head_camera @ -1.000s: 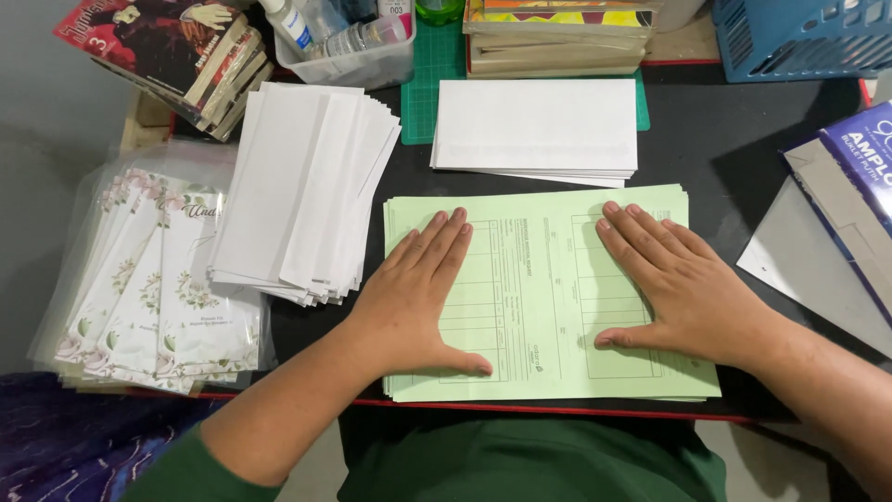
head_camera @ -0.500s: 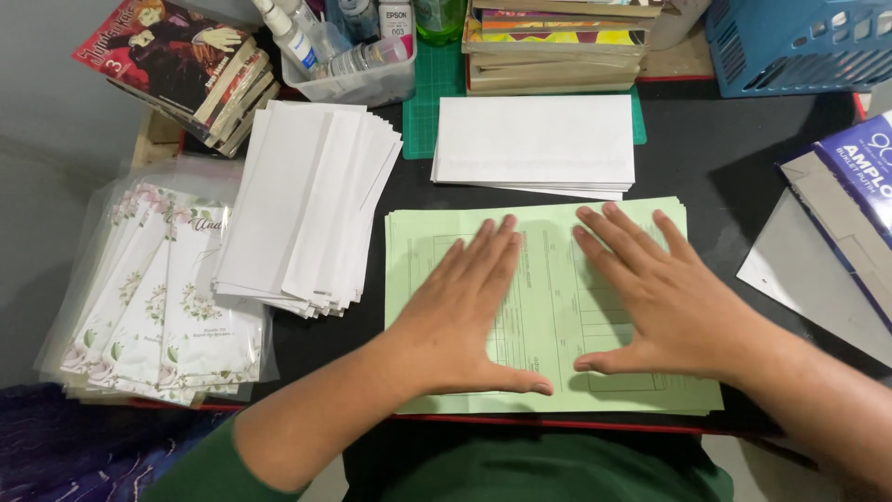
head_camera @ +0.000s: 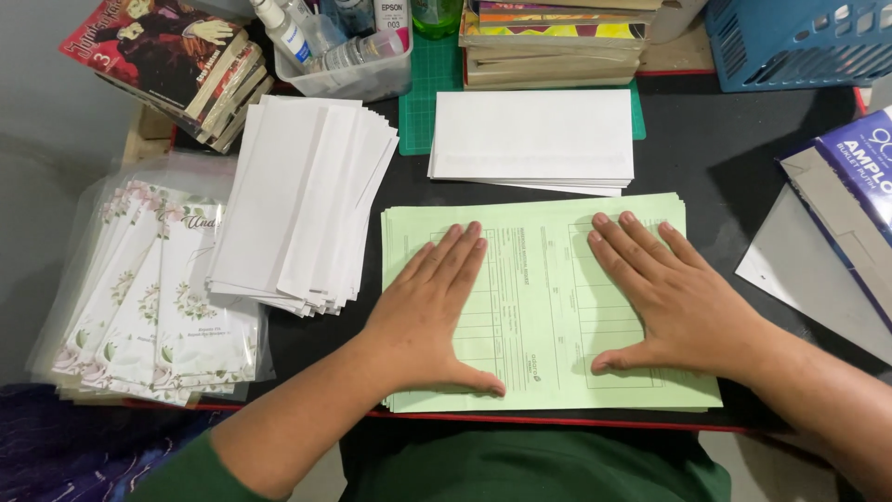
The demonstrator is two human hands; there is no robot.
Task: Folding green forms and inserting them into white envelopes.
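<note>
Both hands lie flat, fingers spread and gripping nothing: the left hand (head_camera: 429, 311) and right hand (head_camera: 671, 302) press the stack of green forms (head_camera: 539, 307). No form looks folded or lifted yet. White envelopes (head_camera: 302, 200) sit untouched to the left.

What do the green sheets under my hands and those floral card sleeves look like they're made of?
Green sheets: thin matte paper, apparently; no glare, printed form lines, layered stack edges. Floral card sleeves: likely clear glossy plastic film; it reflects light and extends beyond the cards.

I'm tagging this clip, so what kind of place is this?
Probably a home desk used for paperwork or mailing: green forms under both hands, white envelopes stacked alongside, and sleeved floral cards at the left.
</note>
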